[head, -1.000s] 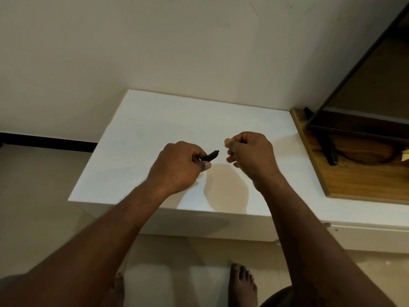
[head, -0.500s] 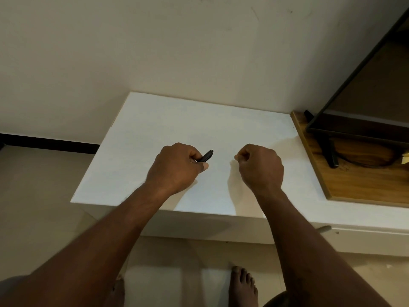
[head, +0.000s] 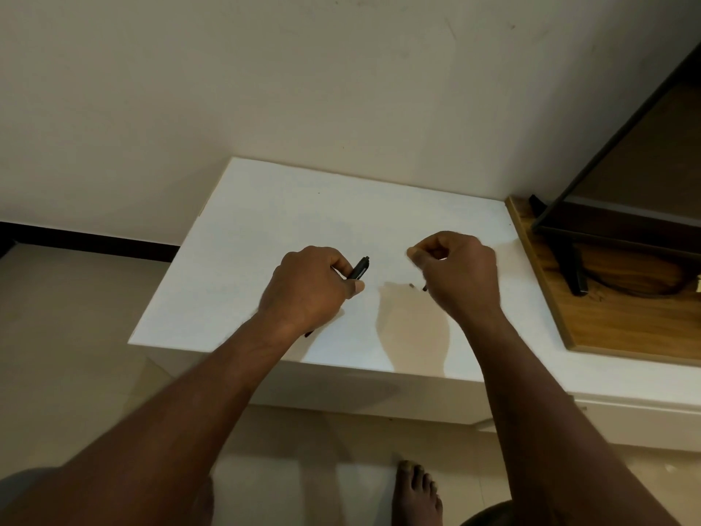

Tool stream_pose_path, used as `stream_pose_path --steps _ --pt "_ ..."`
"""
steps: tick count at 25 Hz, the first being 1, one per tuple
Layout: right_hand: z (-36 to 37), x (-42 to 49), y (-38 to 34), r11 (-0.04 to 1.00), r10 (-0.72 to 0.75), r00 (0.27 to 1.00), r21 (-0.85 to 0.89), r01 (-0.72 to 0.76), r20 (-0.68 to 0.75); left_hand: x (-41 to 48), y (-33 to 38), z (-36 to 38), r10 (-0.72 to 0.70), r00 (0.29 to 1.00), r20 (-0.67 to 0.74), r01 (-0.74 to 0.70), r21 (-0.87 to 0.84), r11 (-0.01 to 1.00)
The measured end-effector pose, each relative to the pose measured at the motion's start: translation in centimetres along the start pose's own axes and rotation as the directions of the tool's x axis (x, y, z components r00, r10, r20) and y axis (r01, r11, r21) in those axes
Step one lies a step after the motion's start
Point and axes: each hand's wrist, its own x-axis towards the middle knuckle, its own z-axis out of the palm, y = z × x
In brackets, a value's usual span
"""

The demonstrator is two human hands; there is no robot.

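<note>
The left hand [head: 307,290] was clamped around a black pen [head: 358,270], fingers curled over the barrel and the thumb pressed along its side. The pen was held just above the white surface [head: 303,214], near the middle of it. Its long axis slanted from near-left to far-right. The button end stuck out past the thumb, pointing away from the person and across toward the right hand [head: 459,275]. The opposite end peeked out below the heel of the left hand, aimed back at the near edge.

The right hand hovered well apart from the left, with bare surface between them. Its fingers were curled tight, thumb against forefinger, and a short dark piece [head: 425,287] poked out at its lower edge, the rest hidden in the grip. A tiny dark speck [head: 411,285] lay on the surface just beside that piece.

Farther right, a wooden board [head: 607,328] carried the black leg [head: 571,267] of a screen and a dark cable [head: 645,294].
</note>
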Motion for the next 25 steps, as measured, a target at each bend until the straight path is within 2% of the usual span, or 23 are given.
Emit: stream_pose_path --steps 4,6,11,15,21,23,25 --pt "1.3 -1.9 -2.4 0.987 0.019 0.945 0.147 -0.07 0.326 -0.4 0.3 0.0 0.023 0.998 -0.05 -0.029 -0.122 0.992" --pt "1.9 -2.5 -3.0 0.973 0.035 0.919 0.196 -0.121 0.393 -0.6 0.3 -0.1 0.058 0.997 -0.056 -0.066 -0.155 0.986" --pt "2.1 -2.9 -3.6 0.938 0.093 0.925 0.28 -0.205 0.369 -0.8 0.7 -0.1 0.096 0.993 -0.065 -0.105 -0.153 0.983" --pt "1.9 -2.8 -3.7 0.912 0.123 0.926 0.328 -0.248 0.358 -0.8 1.1 0.1 0.077 0.996 -0.038 -0.084 -0.208 0.975" --pt "1.8 -2.2 -3.2 0.915 0.148 0.966 0.34 -0.215 0.214 -0.8 1.4 0.0 0.031 0.996 0.086 -0.004 -0.294 0.956" --pt "1.8 -1.9 -2.8 0.934 0.135 0.973 0.305 -0.188 0.186 -0.5 1.0 -0.2 0.022 0.998 0.06 -0.003 -0.296 0.955" --pt "2.0 -1.8 -2.2 0.953 0.135 0.97 0.243 -0.184 0.203 0.0 0.0 -0.4 -0.009 0.999 -0.04 -0.001 -0.232 0.973"
